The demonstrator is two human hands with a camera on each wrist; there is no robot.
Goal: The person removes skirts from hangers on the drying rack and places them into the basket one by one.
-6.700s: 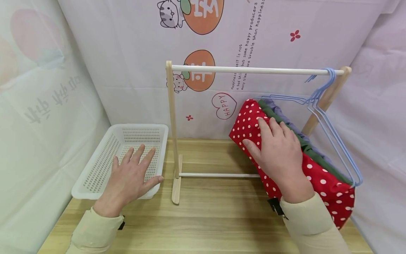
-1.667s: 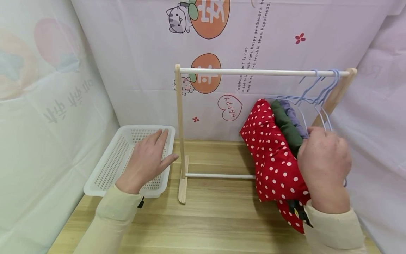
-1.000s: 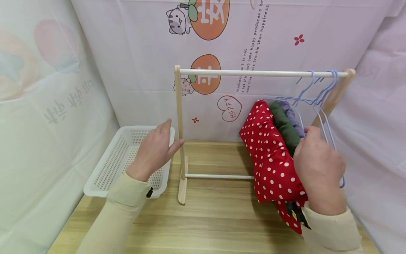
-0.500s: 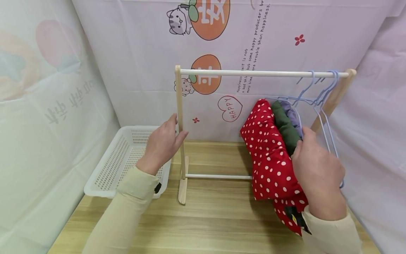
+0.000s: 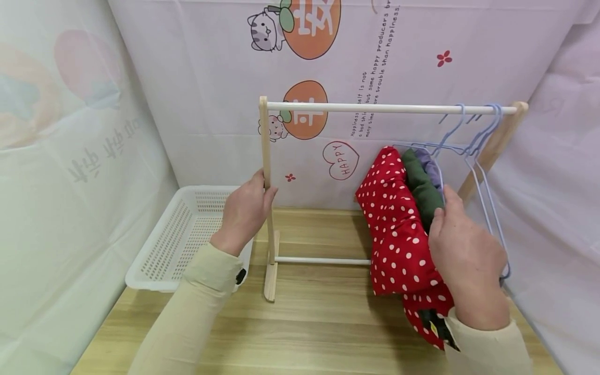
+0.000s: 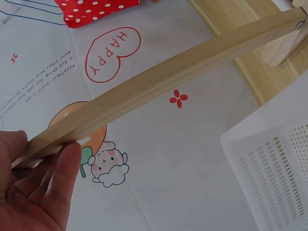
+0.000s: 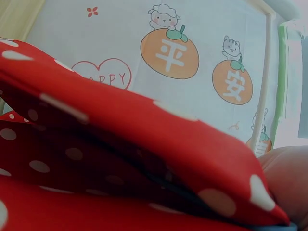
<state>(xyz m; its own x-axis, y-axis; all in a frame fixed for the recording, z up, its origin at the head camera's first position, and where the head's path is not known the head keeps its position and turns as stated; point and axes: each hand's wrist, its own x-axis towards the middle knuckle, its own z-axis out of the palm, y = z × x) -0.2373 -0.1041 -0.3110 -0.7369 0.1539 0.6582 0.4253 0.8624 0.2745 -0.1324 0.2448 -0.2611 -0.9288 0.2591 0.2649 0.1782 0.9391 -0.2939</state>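
Observation:
In the head view a wooden clothes rack (image 5: 384,108) holds several blue wire hangers (image 5: 452,130) at its right end. A red polka-dot garment (image 5: 398,229) hangs bunched in front, with a green garment (image 5: 420,190) and a purple one (image 5: 429,166) behind. My right hand (image 5: 469,260) grips the red garment at its right end, over the front hanger's arm; the fingertips are partly hidden. Red cloth fills most of the right wrist view. My left hand (image 5: 246,211) holds the rack's left post (image 5: 266,140), thumb and fingers on either side in the left wrist view.
A white perforated plastic basket (image 5: 161,245) stands left of the rack on the wooden table (image 5: 323,312). The rack's lower white bar (image 5: 323,260) runs near the tabletop. White printed cloth walls (image 5: 201,78) enclose the back and both sides.
My left hand has moved right from over the basket and taken hold of the post. My right hand, earlier spread on the red garment, now grips its right end; the front hanger has slid left.

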